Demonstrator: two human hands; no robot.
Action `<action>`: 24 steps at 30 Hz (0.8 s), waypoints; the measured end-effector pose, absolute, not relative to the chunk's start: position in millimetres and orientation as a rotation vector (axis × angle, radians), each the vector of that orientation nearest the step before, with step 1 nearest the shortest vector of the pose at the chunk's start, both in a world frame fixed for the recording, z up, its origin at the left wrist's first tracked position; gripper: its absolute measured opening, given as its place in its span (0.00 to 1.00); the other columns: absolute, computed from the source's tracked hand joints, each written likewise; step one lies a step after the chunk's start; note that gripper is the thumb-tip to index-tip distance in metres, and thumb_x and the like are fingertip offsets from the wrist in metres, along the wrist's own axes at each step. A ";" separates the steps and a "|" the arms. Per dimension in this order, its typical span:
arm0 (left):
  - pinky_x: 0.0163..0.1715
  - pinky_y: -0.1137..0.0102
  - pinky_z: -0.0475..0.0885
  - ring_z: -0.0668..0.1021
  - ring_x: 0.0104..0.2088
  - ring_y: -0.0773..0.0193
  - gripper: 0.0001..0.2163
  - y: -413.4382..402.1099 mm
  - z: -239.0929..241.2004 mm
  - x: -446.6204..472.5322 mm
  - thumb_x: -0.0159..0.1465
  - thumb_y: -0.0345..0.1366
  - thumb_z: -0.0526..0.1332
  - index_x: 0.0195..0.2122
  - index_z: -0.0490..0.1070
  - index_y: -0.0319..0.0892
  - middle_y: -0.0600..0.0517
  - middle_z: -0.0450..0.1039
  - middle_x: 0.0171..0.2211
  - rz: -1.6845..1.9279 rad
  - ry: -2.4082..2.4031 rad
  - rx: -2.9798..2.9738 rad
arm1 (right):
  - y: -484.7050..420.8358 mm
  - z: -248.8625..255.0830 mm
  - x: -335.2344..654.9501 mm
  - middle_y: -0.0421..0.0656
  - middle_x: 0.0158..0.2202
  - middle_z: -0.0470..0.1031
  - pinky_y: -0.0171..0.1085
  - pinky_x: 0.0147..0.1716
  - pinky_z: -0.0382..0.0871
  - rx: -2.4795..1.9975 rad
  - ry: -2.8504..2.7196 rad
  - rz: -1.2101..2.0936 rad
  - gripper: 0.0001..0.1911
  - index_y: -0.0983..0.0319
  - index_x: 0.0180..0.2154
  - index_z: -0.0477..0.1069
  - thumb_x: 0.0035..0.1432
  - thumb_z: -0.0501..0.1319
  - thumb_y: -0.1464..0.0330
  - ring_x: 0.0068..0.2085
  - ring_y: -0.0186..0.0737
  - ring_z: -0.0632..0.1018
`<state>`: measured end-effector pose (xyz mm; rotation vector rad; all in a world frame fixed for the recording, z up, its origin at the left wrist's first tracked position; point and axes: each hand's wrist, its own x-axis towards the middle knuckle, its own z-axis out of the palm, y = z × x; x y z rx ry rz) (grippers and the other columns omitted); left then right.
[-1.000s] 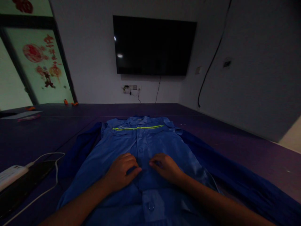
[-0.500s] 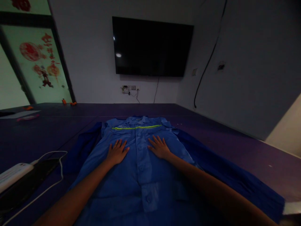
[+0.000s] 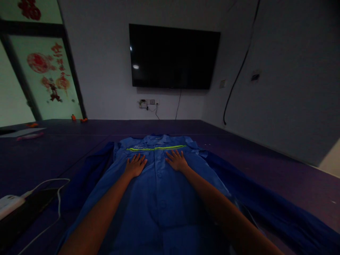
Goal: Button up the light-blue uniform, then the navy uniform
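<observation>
Blue shirt [image 3: 159,187] lies flat on the purple bench [image 3: 53,145], right in front of the person. It lies long-ways away from the person. The collar is at the far end and the bottom end is close to the body. A yellow stripe [image 3: 156,148] runs across the chest, near the collar. Both hands are wide open and flat, palms down on the chest of the shirt, and they hold nothing. The left hand [image 3: 136,165] is on the left of the row of buttons. The right hand [image 3: 176,161] is on the right of it and a tiny bit closer to the stripe. The fingertips of both hands almost reach the stripe. The two hands are near each other, with the buttons between them. Dark blue cloth [image 3: 265,209] spreads out on both sides of the shirt. It may be the sleeves, but the room is too dim to be sure. The bottom of the shirt is cut off by the edge of the picture, and the arms cover part of the front. The small white words by the stripe cannot be read. Off to the left lie a white plug box [image 3: 10,204] and its cord [image 3: 50,182], well apart from the hands.
</observation>
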<state>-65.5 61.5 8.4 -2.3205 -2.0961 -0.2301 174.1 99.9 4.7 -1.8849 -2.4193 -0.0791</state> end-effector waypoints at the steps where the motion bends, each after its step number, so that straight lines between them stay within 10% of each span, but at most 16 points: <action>1: 0.55 0.49 0.49 0.48 0.62 0.55 0.27 67.4 7.9 -65.8 0.62 0.51 0.31 0.61 0.44 0.50 0.51 0.42 0.63 -0.232 -2.098 -2.314 | 105.7 4.4 173.4 0.42 0.64 0.37 0.54 0.56 0.28 -1.891 -2.409 -0.083 0.31 0.51 0.61 0.39 0.59 0.34 0.50 0.63 0.48 0.40; 24: 0.55 0.47 0.47 0.48 0.62 0.51 0.27 227.8 4.6 -82.4 0.63 0.47 0.35 0.61 0.47 0.41 0.44 0.48 0.61 -0.441 -2.149 -2.044 | 267.9 -5.0 172.4 0.47 0.64 0.38 0.57 0.54 0.23 -2.152 -1.860 -0.236 0.31 0.56 0.62 0.39 0.59 0.36 0.53 0.62 0.53 0.40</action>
